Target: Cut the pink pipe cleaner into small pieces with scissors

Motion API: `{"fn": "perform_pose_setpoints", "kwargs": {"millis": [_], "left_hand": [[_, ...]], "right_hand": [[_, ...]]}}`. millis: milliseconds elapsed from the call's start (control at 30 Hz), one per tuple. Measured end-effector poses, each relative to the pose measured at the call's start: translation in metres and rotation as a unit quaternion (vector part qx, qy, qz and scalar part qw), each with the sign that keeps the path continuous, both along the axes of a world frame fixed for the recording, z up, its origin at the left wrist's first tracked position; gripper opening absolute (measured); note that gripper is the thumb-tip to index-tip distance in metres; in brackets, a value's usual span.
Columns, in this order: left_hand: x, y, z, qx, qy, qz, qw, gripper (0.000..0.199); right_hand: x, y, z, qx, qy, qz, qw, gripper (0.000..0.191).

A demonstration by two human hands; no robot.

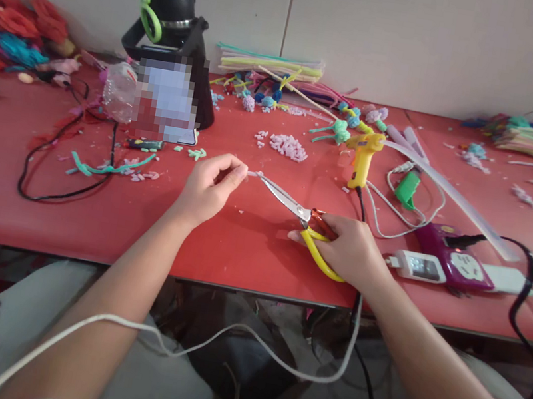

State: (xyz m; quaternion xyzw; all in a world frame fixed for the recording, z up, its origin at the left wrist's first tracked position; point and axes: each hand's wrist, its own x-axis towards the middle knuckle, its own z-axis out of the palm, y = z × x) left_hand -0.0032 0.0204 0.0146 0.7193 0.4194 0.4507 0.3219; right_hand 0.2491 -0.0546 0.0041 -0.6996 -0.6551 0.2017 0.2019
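Note:
My left hand is closed in a pinch on a thin pale lilac pipe cleaner, whose short end sticks out to the right of the fingertips. In my right hand is a pair of scissors with yellow and red handles. Its blade tips meet the end of the pipe cleaner; whether they cut into it I cannot tell. Just beyond the scissors lies a pile of short lilac pieces on the red table.
A yellow glue gun stands right of the pile. Further right are a purple power strip and a clear glue stick. A phone leans on a black bottle holder. Bundled pipe cleaners lie at the wall; a white cable crosses my lap.

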Motion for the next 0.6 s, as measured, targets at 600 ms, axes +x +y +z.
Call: {"fn": "perform_pose_setpoints", "kwargs": {"millis": [600], "left_hand": [[-0.0016, 0.001, -0.0022, -0.038, -0.029, -0.006, 0.999, 0.03]], "right_hand": [[0.0029, -0.002, -0.0012, 0.013, 0.015, 0.024, 1.0, 0.068]]}}
